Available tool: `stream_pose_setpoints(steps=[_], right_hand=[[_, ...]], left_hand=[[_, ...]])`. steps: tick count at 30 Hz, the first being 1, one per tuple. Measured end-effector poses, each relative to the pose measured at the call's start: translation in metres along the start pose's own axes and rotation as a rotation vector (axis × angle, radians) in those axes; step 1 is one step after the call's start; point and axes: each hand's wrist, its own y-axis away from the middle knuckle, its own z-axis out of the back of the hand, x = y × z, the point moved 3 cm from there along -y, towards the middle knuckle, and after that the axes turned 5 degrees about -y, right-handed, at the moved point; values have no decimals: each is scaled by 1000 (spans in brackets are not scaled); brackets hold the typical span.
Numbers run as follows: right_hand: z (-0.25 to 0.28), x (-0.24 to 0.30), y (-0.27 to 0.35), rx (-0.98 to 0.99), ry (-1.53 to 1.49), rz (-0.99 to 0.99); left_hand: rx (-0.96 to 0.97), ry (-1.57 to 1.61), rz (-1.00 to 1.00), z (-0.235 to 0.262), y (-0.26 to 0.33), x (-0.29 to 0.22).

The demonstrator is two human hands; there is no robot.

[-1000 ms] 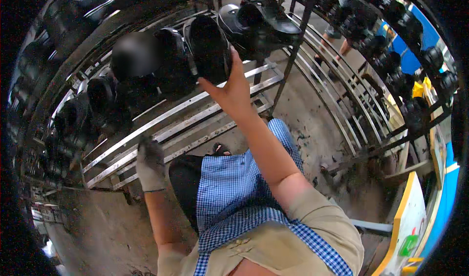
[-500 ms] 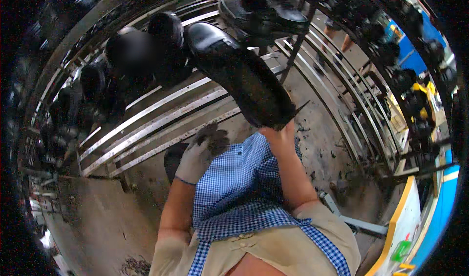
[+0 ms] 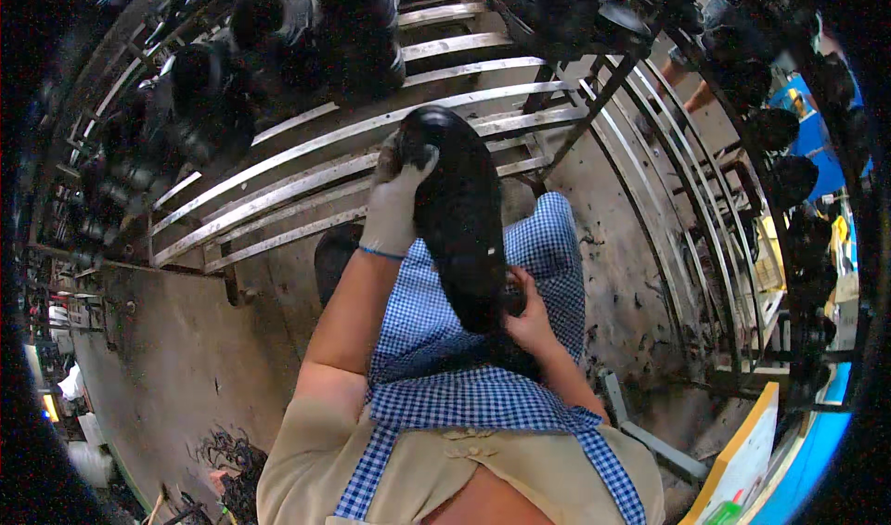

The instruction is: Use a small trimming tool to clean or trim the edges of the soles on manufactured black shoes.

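A black shoe (image 3: pixel 461 214) is lying lengthwise over the person's lap, one rounded end pointing up toward the rack and the other end down near the waist. Its surface is looking smooth, dark and slightly glossy, with a soft shine along the upper end.

The left hand (image 3: pixel 397 195), in a pale glove, is gripping the shoe's upper end, fingers curled over the rounded tip and closed on it. The right hand (image 3: pixel 531 310), bare, is holding the lower end from the side, fingers bent against the shoe's edge and thumb pressing toward it, so both hands are clamping the shoe between them.

Under the shoe a blue checked apron (image 3: pixel 436 339) is covering the lap. Just beyond the gloved hand a metal rack (image 3: pixel 306 158) of pale bars is curving across the view, and more dark shoes (image 3: pixel 278 42) are sitting on its upper rows. A dusty grey floor (image 3: pixel 176 358) is showing to the left.
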Motion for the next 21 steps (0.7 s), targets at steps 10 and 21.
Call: stream_pose_setpoints(steps=[10, 21], right_hand=[[49, 87, -42, -68, -72, 99], [55, 176, -62, 144, 397, 694]], left_hand=[[227, 790, 364, 4, 35, -47], [394, 687, 293, 9, 44, -59]])
